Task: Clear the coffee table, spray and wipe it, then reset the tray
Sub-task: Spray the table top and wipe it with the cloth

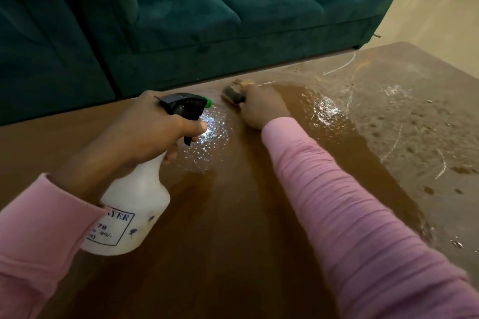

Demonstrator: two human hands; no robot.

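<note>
One spray bottle (pixel 134 202), one scrubber (pixel 231 94), wet table (pixel 233 246)

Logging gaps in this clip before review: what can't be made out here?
Head view:
1. The wiping tool: mostly hidden under the right hand and blurred; sponge or brush, cannot tell.
2. The spray bottle in the left hand: its printed label is partly covered by the left sleeve.
3. The table: cut off by the left, bottom and right frame edges.
4. The tray: nowhere in frame.

Two bare hands, left hand (pixel 141 128), right hand (pixel 261 106), long pink knit sleeves (pixel 363 215) to the wrists, right sleeve rumpled in fine crosswise folds, left cuff ribbed
</note>
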